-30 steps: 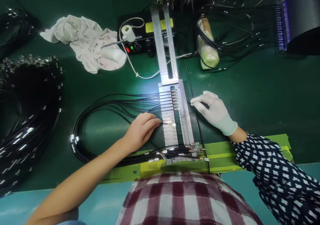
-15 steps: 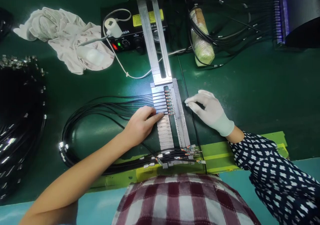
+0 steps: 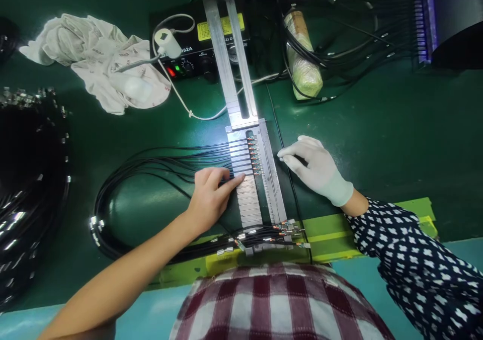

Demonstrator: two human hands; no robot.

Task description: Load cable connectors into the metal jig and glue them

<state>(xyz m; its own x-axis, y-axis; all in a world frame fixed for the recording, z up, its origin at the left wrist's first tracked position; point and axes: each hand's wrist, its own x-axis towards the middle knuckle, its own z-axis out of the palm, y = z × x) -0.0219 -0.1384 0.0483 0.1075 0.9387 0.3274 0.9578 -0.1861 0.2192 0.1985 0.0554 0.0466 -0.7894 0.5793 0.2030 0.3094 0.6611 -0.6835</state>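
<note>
My bare left hand (image 3: 210, 195) is at the left side of a slotted metal fixture (image 3: 249, 199). Its thumb tip presses at the lowest seated black cable (image 3: 241, 174), and the bent fingers rest over that cable just left of the slots. Several black cables (image 3: 169, 158) lie side by side in the upper slots, their stripped ends with small connectors (image 3: 255, 154) over the fixture's gap. My right hand (image 3: 317, 168), in a white glove, hovers right of the fixture with its fingertips pinched together. Whatever may be between them is too small to see.
A bundle of cables with metal connectors (image 3: 260, 237) crosses the fixture's near end. Behind stand a black control box (image 3: 188, 61), a crumpled white cloth (image 3: 101, 63) and a wrapped bottle (image 3: 304, 53). Many cables (image 3: 30, 179) hang at far left.
My left fingers have drawn back slightly left and toward me from the slots, while the thumb stays at the cable. The right hand has barely moved.
</note>
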